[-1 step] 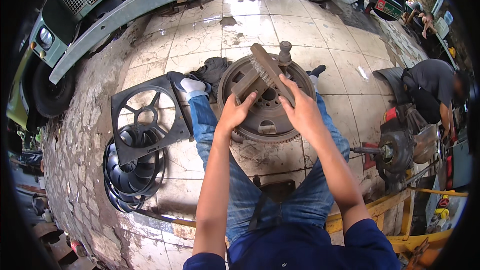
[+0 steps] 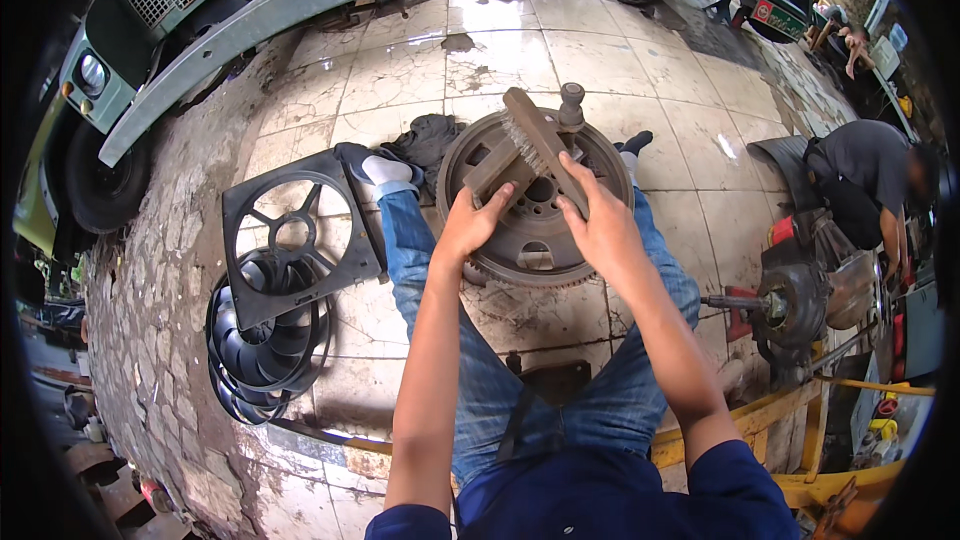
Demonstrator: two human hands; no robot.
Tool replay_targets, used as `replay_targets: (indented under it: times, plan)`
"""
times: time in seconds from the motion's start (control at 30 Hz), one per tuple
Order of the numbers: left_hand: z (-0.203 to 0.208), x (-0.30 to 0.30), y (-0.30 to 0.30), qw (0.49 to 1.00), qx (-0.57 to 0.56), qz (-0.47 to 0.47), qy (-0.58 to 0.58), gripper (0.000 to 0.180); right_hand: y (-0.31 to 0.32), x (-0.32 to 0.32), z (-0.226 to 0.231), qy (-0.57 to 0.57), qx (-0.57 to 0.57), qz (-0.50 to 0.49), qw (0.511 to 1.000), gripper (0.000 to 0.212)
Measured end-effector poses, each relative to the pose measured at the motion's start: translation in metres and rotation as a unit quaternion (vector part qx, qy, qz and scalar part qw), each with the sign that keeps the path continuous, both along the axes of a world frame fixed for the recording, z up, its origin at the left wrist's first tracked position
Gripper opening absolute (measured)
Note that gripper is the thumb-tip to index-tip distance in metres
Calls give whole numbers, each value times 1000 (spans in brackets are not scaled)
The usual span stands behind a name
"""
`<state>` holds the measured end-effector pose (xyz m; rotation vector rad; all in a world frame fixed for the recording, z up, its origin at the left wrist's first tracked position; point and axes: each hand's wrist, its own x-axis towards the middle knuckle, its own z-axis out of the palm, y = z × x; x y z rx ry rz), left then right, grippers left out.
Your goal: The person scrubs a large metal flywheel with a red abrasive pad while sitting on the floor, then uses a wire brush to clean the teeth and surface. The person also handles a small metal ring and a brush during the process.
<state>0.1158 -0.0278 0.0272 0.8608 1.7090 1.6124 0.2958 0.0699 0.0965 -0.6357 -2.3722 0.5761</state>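
A wire brush point(image 2: 548, 145) with a long wooden back is in my right hand point(image 2: 605, 230), fingers and thumb closed along its edge. My left hand point(image 2: 472, 225) grips a shorter brown wooden block point(image 2: 492, 168) between thumb and fingers. The brush's pale bristles face the block and meet its far end; whether the block has bristles of its own I cannot tell. Both are held over a large rusty toothed flywheel point(image 2: 535, 258), which lies flat between my legs. A stubby metal part with a round knob point(image 2: 571, 105) stands at the flywheel's far rim.
On the left, a square black fan shroud point(image 2: 300, 185) leans over black fans point(image 2: 265, 350). Dark cloth point(image 2: 425, 140) lies by my left foot. At right are a greasy metal housing point(image 2: 795, 295), a yellow frame point(image 2: 815, 420) and a crouching person point(image 2: 870, 175). A vehicle bumper point(image 2: 300, 25) crosses the far left.
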Motion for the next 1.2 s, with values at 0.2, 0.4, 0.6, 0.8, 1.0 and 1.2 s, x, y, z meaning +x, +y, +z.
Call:
replay_targets:
  times: [0.2,0.4,0.6,0.8,1.0,1.2]
  plan:
    - [-5,-10,4,999,21,-47,-6,26,12,-2,6,-49,-73,-6,996,55]
    - [-7,-6,6,996,42,-70,37,23,-5,-1,11,-33,-38,4,999,54]
    - [-13,-2,9,995,66,-27,71,16,9,2,14,-108,-29,-34,993,53]
    - [2,-8,8,999,31,-42,-1,23,-15,-10,10,-130,-38,-26,990,54]
    - [6,-12,3,998,-17,-57,2,20,9,-9,6,-90,-3,-33,995,53]
    - [-4,-9,4,995,26,-28,93,21,-23,-12,11,-105,35,43,993,56]
